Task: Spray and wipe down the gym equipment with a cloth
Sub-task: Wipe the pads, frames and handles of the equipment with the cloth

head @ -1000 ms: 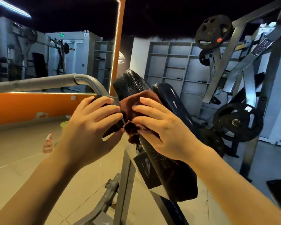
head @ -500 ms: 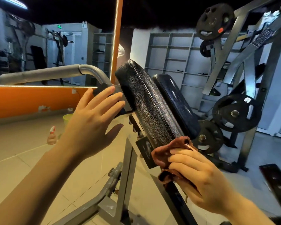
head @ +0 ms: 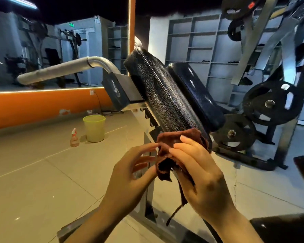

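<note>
cloth [head: 167, 165] brown, crumpled; right hand [head: 198, 174] grips it, left hand [head: 130, 171] seemingly pinching edge.

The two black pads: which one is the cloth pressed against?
The nearer pad, with cracked, crazed upholstery; the brown cloth sits at its lower end. The pad behind looks smooth.

No text, label or number is legible; the green wall sign [head: 71, 24] is blurred.

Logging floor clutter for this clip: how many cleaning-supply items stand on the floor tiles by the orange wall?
2: a pale green plastic bucket near the wall, and a small spray bottle just left of it. The machine may hide others.
</note>
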Motion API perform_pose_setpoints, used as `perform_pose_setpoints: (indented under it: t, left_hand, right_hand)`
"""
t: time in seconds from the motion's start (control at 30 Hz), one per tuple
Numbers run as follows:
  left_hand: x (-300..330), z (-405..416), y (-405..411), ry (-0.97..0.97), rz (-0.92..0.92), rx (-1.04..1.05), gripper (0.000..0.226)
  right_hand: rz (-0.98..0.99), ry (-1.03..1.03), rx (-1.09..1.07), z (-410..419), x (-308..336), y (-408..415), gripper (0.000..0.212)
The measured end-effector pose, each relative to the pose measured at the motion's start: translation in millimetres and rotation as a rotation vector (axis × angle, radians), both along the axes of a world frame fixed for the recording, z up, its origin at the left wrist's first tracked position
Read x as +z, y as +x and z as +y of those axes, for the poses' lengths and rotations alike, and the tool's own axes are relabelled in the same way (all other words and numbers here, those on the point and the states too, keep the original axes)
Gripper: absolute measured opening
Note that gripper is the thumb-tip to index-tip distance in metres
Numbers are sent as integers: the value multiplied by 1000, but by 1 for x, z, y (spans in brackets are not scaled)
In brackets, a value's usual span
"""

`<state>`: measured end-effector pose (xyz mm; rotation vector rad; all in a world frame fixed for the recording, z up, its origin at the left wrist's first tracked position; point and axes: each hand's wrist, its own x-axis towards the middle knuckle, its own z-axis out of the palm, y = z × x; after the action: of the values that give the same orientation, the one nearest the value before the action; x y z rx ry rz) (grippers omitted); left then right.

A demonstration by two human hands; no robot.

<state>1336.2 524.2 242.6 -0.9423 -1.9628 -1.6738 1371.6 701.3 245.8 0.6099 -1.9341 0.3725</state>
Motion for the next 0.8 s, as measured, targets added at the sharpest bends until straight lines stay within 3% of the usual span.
perform_pose_setpoints:
  t: [0.17, 0.33, 0.4, 0.5, 0.63, 0.8]
  left_hand:
    - [9, -16, -22, -130, 251, 315, 32]
    - [18, -25, -47, -288, 553, 540, 40]
    - [10, -30, -54, -327, 491, 531, 43]
    - [-17, -40, -54, -326, 317, 485, 48]
    - [-45, -54, -51, -532, 364, 505, 53]
    - [-29, -61, -43, -325, 261, 449, 51]
  right_hand:
    - [168, 175, -220, -6, 22, -22, 34]
    - [43, 533, -536, -15, 20, -49, 40]
    - [-43, 619, -634, -10, 8, -43, 54]
    - [-83, 624, -668, -8, -6, -30, 45]
    - [-127, 529, -707, -20, -15, -24, 44]
    - [-123, 443, -759, -45, 2, -40, 48]
